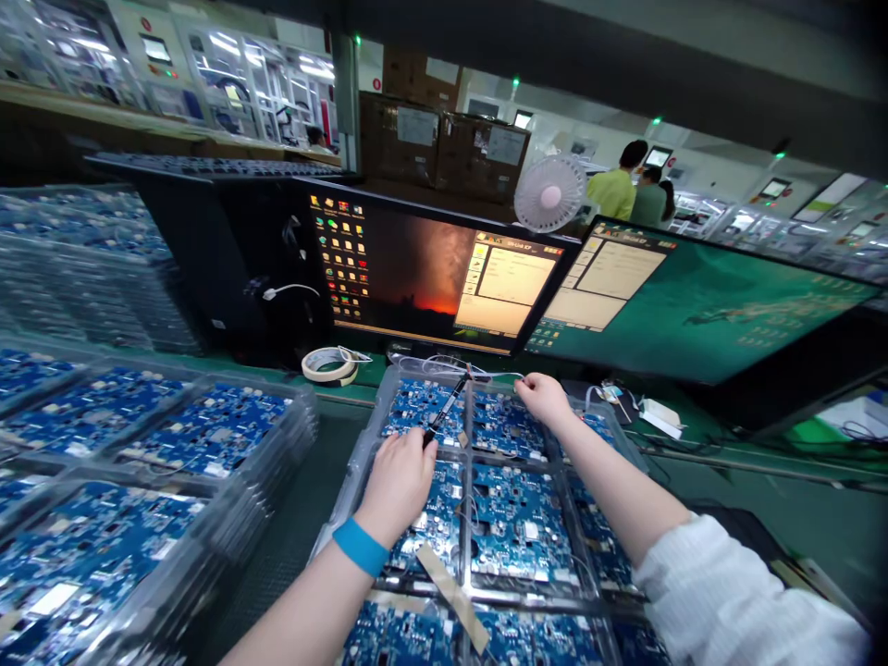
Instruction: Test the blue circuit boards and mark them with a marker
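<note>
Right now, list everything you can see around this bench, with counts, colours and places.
Boards: many, blue, in trays
Trays: many, clear, centre and stacked left
Tape strip: one long, tan, across the centre tray
Tool: one, black, over the centre tray
Cables: several, mostly white, around the monitors
Tape roll: one, cream, beyond the tray, left
Monitors: two, black-framed, behind the tray
Fan: one, whitish-pink, above the monitors
Boxes: at least three, brown, behind the monitors
People: at least three, two in yellow and green tops, background
Wristband: one, blue, left wrist
Sleeve: one, pale grey, right arm
Hands: two, bare; left gripping the tool, right apparently pinching a white cable
</note>
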`<state>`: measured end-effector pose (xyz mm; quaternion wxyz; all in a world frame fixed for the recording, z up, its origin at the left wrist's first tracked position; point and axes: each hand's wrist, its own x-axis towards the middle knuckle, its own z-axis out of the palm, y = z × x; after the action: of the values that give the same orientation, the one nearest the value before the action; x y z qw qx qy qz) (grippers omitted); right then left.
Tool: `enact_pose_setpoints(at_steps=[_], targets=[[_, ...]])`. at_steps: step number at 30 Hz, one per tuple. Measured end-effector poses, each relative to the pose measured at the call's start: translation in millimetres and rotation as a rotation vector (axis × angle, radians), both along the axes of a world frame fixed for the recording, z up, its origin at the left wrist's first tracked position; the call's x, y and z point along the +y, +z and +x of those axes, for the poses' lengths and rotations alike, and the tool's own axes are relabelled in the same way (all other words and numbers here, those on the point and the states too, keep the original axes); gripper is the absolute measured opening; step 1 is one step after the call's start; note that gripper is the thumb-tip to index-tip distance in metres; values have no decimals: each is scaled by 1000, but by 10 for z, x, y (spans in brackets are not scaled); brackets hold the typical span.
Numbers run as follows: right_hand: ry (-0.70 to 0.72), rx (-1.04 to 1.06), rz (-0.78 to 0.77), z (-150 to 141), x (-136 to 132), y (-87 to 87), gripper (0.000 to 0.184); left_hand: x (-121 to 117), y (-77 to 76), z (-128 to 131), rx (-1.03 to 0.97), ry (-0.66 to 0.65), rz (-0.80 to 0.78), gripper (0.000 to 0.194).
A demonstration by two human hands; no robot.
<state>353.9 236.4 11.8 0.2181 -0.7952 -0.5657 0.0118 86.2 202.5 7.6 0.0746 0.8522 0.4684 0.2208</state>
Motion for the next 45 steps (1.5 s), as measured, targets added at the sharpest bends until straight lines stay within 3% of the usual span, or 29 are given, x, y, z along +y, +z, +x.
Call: enact_pose_setpoints(at_steps=[8,24,38,42,45], targets=[[26,75,61,-59,-21,-288,33,-1,-1,-2,-2,-15,-28,15],[43,-29,35,-41,-8,-343,30,0,23,14,3,-14,-55,15],[167,-243,-1,-160,-187,-115,31,3,30,-10,-9,-28,-41,17],[221,-274,-6,139,-495,98,24,4,23,-24,-5,-29,-16,17],[198,-302,-24,623,-912,171,23,10,18,-23,-4,-30,-8,17]])
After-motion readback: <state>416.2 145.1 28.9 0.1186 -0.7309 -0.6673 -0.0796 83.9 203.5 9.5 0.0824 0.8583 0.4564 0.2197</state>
